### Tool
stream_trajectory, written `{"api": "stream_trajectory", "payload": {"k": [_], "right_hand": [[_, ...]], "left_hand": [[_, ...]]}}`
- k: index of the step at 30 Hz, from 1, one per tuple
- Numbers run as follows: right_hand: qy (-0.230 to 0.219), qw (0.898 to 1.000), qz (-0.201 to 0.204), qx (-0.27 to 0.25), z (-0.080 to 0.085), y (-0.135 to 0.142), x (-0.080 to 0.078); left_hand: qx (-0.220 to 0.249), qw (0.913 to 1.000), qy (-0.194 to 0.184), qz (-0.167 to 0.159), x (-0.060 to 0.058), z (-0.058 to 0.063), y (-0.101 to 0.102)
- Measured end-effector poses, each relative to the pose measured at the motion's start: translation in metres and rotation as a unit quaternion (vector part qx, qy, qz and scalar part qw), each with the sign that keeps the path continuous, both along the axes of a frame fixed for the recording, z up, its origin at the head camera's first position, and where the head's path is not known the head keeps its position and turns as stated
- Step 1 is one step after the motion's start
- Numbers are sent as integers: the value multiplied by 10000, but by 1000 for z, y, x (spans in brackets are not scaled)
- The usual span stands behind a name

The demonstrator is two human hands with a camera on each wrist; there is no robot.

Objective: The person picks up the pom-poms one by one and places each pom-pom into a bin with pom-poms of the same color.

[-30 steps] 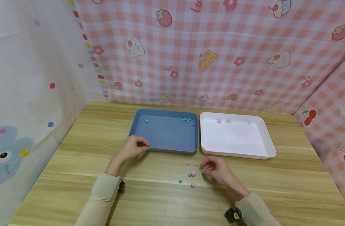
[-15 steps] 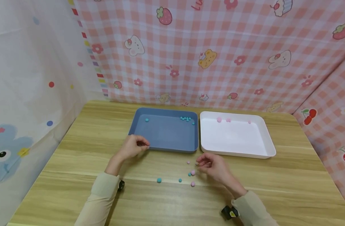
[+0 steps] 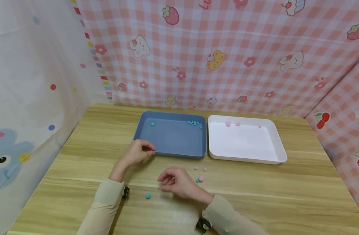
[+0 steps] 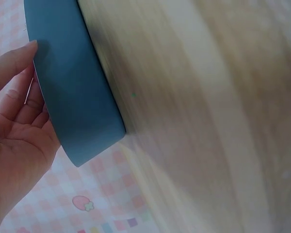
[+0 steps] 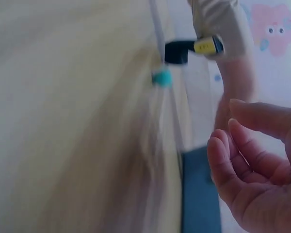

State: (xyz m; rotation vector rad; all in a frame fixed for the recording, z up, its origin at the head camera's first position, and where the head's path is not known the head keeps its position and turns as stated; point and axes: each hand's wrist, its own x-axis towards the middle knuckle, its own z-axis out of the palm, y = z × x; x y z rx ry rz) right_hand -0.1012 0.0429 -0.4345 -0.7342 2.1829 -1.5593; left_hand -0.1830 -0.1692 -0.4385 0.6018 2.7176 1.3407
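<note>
My left hand holds the near-left rim of the blue tray. In the left wrist view its thumb rests on the rim, with the other fingers behind the wall. My right hand hovers over the table, fingers loosely bent, with a gap between thumb and index finger and nothing in it. To its left, a teal ball sits on the wood; it looks blurred in the right wrist view. Several small teal balls lie inside the blue tray, mostly at its back right corner.
Beside the blue tray stands a white tray with a few pink balls along its back. Right of my right hand lie loose pink balls and a teal one. A gingham cloth hangs behind the table.
A teal ball has left my right hand's pinch and rolled left across the table. The right hand has moved left after it, now covering two other balls. The left hand stays put.
</note>
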Motion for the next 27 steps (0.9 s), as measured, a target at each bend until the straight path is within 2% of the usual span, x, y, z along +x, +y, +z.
{"api": "stream_trajectory", "payload": {"k": [4, 12, 18, 23, 27], "right_hand": [[-117, 9997, 173, -143, -5, -20, 1], [-56, 9995, 264, 140, -8, -40, 2], [92, 9978, 320, 570, -12, -46, 4], [-20, 9950, 532, 848, -12, -46, 3], [74, 9931, 639, 979, -13, -46, 3]], "left_hand": [[8, 10000, 4, -8, 0, 0, 0], [-40, 10000, 30, 22, 1, 1, -1], [-72, 10000, 0, 1, 1, 2, 0], [-93, 10000, -30, 15, 1, 2, 0], [-107, 9999, -44, 21, 1, 2, 0]]}}
